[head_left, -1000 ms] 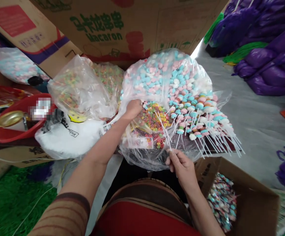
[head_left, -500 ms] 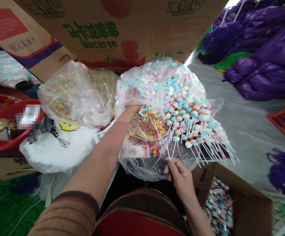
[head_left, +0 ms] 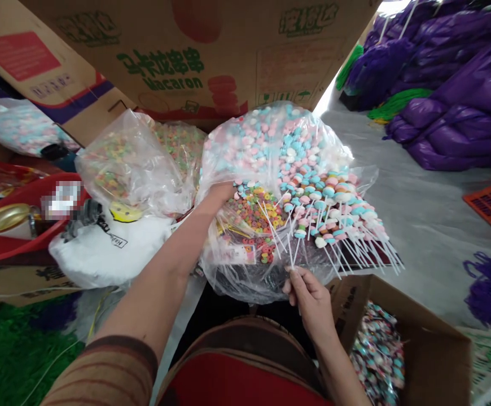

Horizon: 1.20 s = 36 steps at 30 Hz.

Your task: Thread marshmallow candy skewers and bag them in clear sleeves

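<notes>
A large clear plastic bag (head_left: 239, 160) holds pink, blue and white marshmallow-like candies. Inside its opening is my left hand (head_left: 225, 190), its fingers hidden by candies and film. Below it, small colourful ring candies (head_left: 262, 211) lie in clear plastic. My right hand (head_left: 311, 290), in front of the bags, is closed in a pinch on the lower ends of a few thin white sticks (head_left: 292, 258), which fan upward. To the right of these lies a pile of finished candy skewers (head_left: 347, 214), their bare stick ends pointing toward me.
A big cardboard box (head_left: 237, 56) stands behind the bags. On the left are more bagged ring candies (head_left: 122, 152), a white bag (head_left: 114, 248) and a red basin (head_left: 55, 239). An open carton (head_left: 432, 349) with wrapped candies sits low at the right, purple bundles (head_left: 452, 113) beyond.
The view has shifted slightly. My left hand, faintly visible through the film before, is now hidden, its wrist slightly lower. My right hand keeps its pinch on the sticks.
</notes>
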{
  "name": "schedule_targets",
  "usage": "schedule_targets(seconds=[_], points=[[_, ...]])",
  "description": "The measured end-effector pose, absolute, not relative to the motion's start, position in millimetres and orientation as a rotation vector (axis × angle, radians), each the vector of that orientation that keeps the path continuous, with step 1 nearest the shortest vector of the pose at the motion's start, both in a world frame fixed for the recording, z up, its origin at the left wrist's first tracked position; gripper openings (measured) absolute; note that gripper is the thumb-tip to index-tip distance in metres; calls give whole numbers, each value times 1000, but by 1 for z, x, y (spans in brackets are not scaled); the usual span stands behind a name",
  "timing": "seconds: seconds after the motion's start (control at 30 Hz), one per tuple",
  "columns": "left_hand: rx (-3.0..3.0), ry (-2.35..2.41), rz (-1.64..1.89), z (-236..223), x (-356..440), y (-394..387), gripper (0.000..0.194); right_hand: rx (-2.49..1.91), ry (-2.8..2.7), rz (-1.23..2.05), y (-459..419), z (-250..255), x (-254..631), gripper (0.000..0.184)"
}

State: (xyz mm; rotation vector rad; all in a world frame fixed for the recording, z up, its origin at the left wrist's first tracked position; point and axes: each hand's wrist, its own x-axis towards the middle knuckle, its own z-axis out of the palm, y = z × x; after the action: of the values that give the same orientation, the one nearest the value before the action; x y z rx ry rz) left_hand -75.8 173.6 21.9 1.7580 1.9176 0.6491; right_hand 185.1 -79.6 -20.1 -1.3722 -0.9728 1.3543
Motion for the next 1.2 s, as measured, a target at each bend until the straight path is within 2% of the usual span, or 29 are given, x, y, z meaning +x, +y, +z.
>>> schedule_targets(seconds=[0.1, 0.27, 0.43, 0.7, 0.87, 1.07, 1.2], points=[[1884, 1976, 372, 25, -76, 164, 19, -1372, -1001, 1352, -81, -20, 186, 46], [2085, 2054, 146, 30, -72, 137, 55, -1364, -1031, 1354, -82, -17, 183, 45], [2312, 2144, -55, 30, -72, 115, 47, -1344, -1043, 1349, -85, -15, 181, 41], [2382, 1796, 276, 12, -104, 120, 60, -1347, -1030, 1362, -88, -19, 180, 38], [2312, 1767, 595, 9, -116, 124, 54, -1331, -1051, 1376, -88, -21, 179, 37], [2241, 1787, 552, 16, -93, 112, 47, -1342, -1071, 1363, -89, -21, 180, 37], [2030, 1663, 756, 22, -76, 106, 44, -1356, -1071, 1353, -90, -21, 180, 36]])
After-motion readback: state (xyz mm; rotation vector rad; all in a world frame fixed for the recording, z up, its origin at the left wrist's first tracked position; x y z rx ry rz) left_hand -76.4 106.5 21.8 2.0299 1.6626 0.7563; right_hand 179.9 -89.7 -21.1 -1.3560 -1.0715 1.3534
